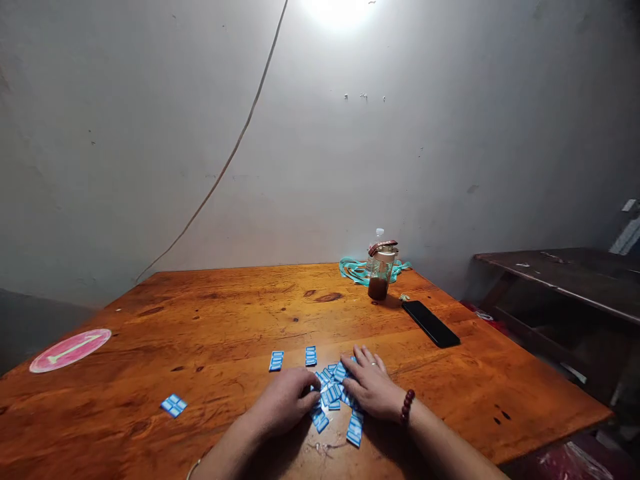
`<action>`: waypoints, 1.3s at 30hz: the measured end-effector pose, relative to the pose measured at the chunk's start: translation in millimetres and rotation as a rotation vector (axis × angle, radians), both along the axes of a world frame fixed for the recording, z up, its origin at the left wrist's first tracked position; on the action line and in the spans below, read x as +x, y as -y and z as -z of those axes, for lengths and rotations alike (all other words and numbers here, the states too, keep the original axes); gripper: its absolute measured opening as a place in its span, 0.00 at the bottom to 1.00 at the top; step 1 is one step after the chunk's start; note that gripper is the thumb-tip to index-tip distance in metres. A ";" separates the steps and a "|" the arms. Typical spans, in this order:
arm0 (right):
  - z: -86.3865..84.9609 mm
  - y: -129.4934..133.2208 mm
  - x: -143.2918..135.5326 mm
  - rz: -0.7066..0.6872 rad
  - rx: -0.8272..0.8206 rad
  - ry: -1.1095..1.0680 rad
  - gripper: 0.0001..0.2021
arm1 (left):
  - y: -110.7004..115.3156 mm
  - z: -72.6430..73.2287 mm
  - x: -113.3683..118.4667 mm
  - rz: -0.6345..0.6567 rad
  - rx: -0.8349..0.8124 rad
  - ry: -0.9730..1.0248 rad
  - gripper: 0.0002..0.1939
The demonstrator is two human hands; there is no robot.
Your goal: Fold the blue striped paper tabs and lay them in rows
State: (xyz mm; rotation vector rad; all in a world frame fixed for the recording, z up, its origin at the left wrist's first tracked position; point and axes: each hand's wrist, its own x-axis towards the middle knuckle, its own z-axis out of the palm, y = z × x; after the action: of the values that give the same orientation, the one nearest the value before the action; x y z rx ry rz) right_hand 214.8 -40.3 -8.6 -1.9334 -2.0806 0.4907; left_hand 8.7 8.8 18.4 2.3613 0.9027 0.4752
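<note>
Small blue-and-white cards [331,393] lie in a loose, overlapping pile near the table's front edge. At the pile's left side is my left hand [287,400], its fingers curled against the cards; whether it grips one cannot be made out. My right hand [371,385] rests on the pile's right side with its fingers spread, covering some cards. Just beyond my left hand lie two small groups of cards, one [277,361] to the left and another [311,356] to the right. Farther left, a separate blue piece [174,405] lies on the wood.
The wooden table [240,313] carries a black phone [431,323], a jar of dark contents [379,283] and a turquoise strap [353,269] at the back right. A pink round sticker [70,351] is at the left. Another dark table [565,270] stands at the right.
</note>
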 end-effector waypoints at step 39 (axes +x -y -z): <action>-28.6 -38.0 -15.7 -0.112 -0.085 -1.054 0.09 | -5.9 2.7 9.4 -0.050 -0.505 0.473 0.14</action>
State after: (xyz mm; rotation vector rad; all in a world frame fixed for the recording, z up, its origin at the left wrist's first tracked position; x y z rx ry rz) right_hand 199.1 -2.3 20.0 -1.1344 -1.4455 1.2837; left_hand 18.1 14.7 15.7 1.6760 0.7495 0.6952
